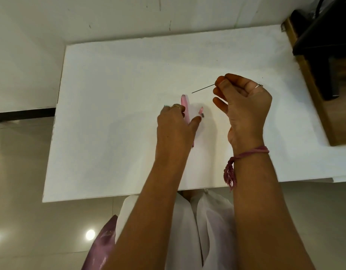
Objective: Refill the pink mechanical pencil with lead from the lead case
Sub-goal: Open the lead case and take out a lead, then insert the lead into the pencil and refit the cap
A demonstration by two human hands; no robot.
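Matt white table (113,106), translucent glossy pink pencil (184,106), perhaps plastic; frayed thread wristband (246,154).

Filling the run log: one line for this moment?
left hand: on pink pencil, table | right hand: pinching lead, raised | cap: off, beside pencil

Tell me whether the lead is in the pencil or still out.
Out. The lead is pinched in the right hand, above the table, apart from the pink pencil under the left hand.
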